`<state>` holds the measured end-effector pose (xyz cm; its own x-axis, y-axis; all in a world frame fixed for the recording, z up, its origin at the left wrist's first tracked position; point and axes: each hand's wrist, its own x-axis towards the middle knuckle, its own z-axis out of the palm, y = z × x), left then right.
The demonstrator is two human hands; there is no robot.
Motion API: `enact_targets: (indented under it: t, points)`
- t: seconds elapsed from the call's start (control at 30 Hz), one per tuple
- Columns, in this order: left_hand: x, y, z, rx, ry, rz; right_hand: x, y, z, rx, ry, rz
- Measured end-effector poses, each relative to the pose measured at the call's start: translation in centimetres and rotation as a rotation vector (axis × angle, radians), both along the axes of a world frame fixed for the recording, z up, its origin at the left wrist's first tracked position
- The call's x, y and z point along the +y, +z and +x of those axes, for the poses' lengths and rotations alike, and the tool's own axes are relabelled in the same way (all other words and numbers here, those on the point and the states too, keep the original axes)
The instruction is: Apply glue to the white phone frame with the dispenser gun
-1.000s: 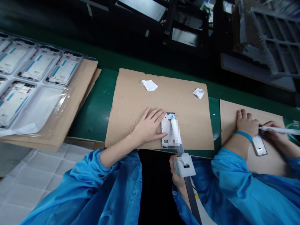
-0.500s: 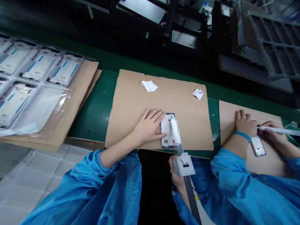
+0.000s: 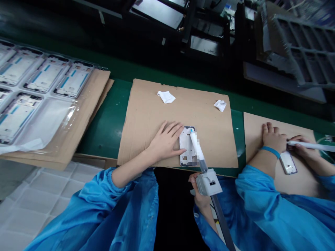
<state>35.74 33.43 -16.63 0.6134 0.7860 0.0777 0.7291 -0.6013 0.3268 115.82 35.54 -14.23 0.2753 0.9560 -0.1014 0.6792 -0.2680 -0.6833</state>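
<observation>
A phone frame [image 3: 186, 150], pale with a dark rim, lies flat near the front edge of a cardboard sheet [image 3: 146, 115]. My left hand [image 3: 165, 141] rests flat at its left side, fingers spread, with fingertips by the upper left edge and the thumb over the frame. Below the table edge my right hand [image 3: 200, 195] is closed round a dispensing gun [image 3: 209, 183] with a grey body and long dark rod. Its white cartridge reaches over the frame, and the blue tip is near the frame's upper right. The gun's body partly hides my right fingers, and a blurred patch covers part of the cartridge.
Two crumpled white wipes [image 3: 166, 97] [image 3: 220, 105] lie on the cardboard. At left, a clear plastic tray [image 3: 56, 118] holds several phone frames. A co-worker's hands [image 3: 274, 139] work at another cardboard sheet on the right with a phone part [image 3: 288, 163]. Dark racks stand behind.
The gun's body and my right hand have shifted slightly right, tilting the cartridge a little more. The blue tip stays near the same spot. My left hand and the phone frame look unmoved.
</observation>
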Motion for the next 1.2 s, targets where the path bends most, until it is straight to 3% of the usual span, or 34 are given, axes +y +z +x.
enact_targets:
  t: [0.2, 1.2]
  points:
    - [0.0, -0.1, 0.0, -0.012, 0.001, -0.011, -0.2, 0.0, 0.5, 0.100, -0.073, -0.026]
    - [0.0, -0.3, -0.1, -0.023, 0.001, -0.005, -0.1, -1.2, 2.6, 0.166, -0.051, 0.022]
